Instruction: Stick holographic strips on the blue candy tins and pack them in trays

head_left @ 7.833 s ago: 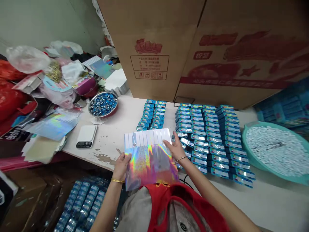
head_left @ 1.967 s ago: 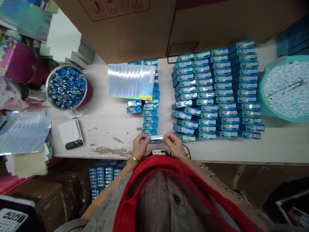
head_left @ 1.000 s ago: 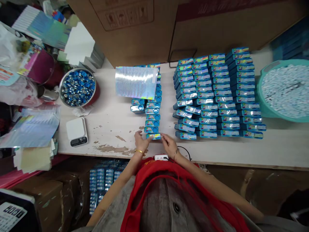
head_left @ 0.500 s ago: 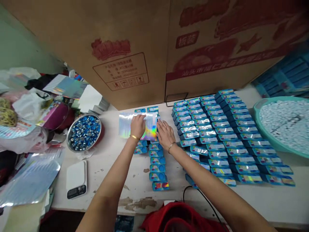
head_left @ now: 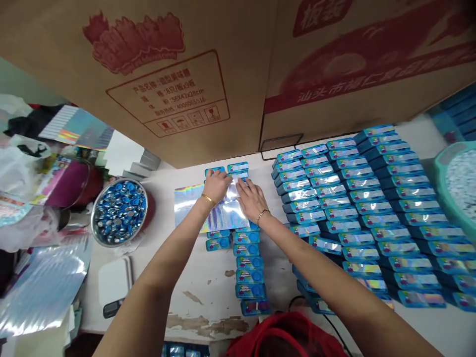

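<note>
Digital scale (head_left: 113,277) partly behind left forearm (head_left: 148,292)

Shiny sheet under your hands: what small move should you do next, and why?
Probably peel one strip from the holographic sheet, held under your left hand and right hand: the blue tins below it look bare, while the big block of tins shows shiny strips.

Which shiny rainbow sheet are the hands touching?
The holographic foil sheet under the left hand and right hand, lying across blue boxes; others lie far left.
</note>
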A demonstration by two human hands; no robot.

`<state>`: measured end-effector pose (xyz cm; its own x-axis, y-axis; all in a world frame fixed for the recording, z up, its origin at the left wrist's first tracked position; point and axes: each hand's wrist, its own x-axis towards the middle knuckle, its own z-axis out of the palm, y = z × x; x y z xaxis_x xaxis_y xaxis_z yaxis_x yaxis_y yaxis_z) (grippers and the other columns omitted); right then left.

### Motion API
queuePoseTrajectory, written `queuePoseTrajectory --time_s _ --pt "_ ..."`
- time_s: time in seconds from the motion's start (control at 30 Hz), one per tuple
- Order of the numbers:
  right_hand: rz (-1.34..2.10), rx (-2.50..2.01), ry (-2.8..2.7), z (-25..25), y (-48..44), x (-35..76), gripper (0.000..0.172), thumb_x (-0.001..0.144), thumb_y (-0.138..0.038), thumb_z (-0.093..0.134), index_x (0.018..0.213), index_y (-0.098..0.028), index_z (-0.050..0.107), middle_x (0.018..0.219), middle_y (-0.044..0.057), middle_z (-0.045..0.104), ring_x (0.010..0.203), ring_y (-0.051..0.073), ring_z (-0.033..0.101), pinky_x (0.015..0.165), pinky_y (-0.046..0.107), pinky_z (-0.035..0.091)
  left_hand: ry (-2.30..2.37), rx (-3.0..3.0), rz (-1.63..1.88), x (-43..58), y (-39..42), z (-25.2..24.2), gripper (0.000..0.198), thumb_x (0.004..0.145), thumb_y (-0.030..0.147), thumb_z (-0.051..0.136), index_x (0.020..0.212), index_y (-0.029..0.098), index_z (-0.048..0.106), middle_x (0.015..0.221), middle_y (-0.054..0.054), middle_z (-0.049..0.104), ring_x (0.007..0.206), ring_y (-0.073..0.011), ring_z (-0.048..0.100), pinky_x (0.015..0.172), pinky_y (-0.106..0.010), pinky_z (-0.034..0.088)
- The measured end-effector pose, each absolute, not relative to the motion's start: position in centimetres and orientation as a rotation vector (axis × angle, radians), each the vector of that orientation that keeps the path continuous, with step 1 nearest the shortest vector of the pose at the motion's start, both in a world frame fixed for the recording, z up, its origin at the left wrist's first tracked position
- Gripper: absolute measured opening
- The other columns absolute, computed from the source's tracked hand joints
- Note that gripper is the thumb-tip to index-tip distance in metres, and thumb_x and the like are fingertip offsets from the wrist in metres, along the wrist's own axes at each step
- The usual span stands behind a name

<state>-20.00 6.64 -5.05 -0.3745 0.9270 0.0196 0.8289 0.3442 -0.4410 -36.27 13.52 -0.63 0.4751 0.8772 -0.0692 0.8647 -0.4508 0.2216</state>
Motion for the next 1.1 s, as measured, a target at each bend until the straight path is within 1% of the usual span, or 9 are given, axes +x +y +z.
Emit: queuePoseTrajectory --time_s 0.3,0.47,0.53,0.6,0.7,0.8,0.93,1.0,1.1 --pt "0.536 -1.560 -2.370 -5.3 6.4 -20.0 0.052 0.098 -0.028 0.029 0.146 -0.009 0.038 0.158 0.012 0.029 0.145 0.031 0.019 0.111 0.050 0.024 1.510 2.370 0.268 -35.6 9.4 -0.3 0.017 0.089 0.019 0.048 0.086 0.021 0.064 0.111 -0.013 0.063 0.104 -0.0288 0.052 0.089 -0.043 0.035" --pt "0.615 -1.578 -2.350 -4.7 6.9 -19.5 0.051 0.098 -0.026 0.031 0.147 -0.012 0.038 0.158 0.011 0.029 0.145 0.031 0.018 0.112 0.052 0.022 1.602 1.933 0.661 -34.1 0.4 3.4 0.010 0.087 0.029 0.056 0.081 0.022 0.060 0.087 -0.007 0.065 0.088 -0.0219 0.058 0.086 -0.038 0.040" --pt "0.633 -1.582 -2.280 -3.9 6.0 -18.6 0.051 0.099 -0.028 0.029 0.148 -0.014 0.036 0.158 0.011 0.028 0.145 0.030 0.017 0.113 0.052 0.021 1.674 1.596 0.915 -33.1 -3.4 4.9 0.015 0.084 0.035 0.062 0.079 0.022 0.057 0.081 -0.004 0.064 0.082 -0.0187 0.058 0.083 -0.034 0.043" --pt "0.675 -1.582 -2.077 -2.8 3.3 -17.3 0.051 0.101 -0.035 0.025 0.147 -0.016 0.036 0.154 0.012 0.033 0.143 0.028 0.024 0.113 0.049 0.025 1.702 1.217 1.085 -32.0 -6.6 5.7 0.021 0.079 0.038 0.068 0.080 0.021 0.056 0.080 -0.002 0.063 0.078 -0.0160 0.059 0.077 -0.031 0.046" --pt "0.934 -1.601 -1.563 -1.0 -3.8 -15.2 0.053 0.101 -0.047 0.019 0.133 -0.020 0.052 0.132 0.012 0.056 0.126 0.024 0.048 0.104 0.042 0.039 1.674 0.785 1.149 -30.4 -10.3 5.6 0.028 0.074 0.040 0.073 0.079 0.021 0.054 0.076 0.001 0.062 0.073 -0.0131 0.059 0.073 -0.028 0.047" --pt "1.346 -1.608 -1.171 0.1 -11.9 -13.8 0.059 0.096 -0.061 0.024 0.117 -0.020 0.061 0.111 0.010 0.067 0.104 0.022 0.061 0.086 0.036 0.050 1.663 0.551 1.125 -28.9 -13.2 4.5 0.032 0.069 0.041 0.077 0.075 0.020 0.053 0.070 0.003 0.060 0.068 -0.0114 0.059 0.069 -0.026 0.047" --pt "1.637 -1.625 -0.975 0.2 -17.9 -13.6 0.044 0.082 -0.063 0.056 0.090 -0.021 0.066 0.082 0.003 0.068 0.077 0.018 0.061 0.071 0.030 0.049 1.647 0.417 1.101 -27.7 -16.6 3.0 0.032 0.066 0.039 0.078 0.074 0.019 0.055 0.068 0.004 0.061 0.065 -0.0102 0.058 0.067 -0.024 0.047" --pt "1.640 -1.630 -0.971 0.2 -18.5 -13.7 0.039 0.081 -0.059 0.059 0.075 -0.022 0.062 0.071 0.001 0.064 0.070 0.016 0.058 0.070 0.029 0.048 1.657 0.417 1.097 -27.6 -18.0 2.4 0.030 0.066 0.039 0.078 0.074 0.019 0.056 0.069 0.003 0.061 0.065 -0.0102 0.057 0.068 -0.025 0.048" --pt "1.608 -1.629 -1.043 0.1 -18.3 -13.5 0.037 0.083 -0.055 0.056 0.069 -0.021 0.058 0.065 -0.001 0.060 0.065 0.015 0.053 0.066 0.027 0.045 1.713 0.502 1.069 -27.8 -19.5 1.3 0.025 0.070 0.038 0.075 0.073 0.019 0.058 0.071 0.002 0.061 0.069 -0.0118 0.057 0.071 -0.027 0.048"
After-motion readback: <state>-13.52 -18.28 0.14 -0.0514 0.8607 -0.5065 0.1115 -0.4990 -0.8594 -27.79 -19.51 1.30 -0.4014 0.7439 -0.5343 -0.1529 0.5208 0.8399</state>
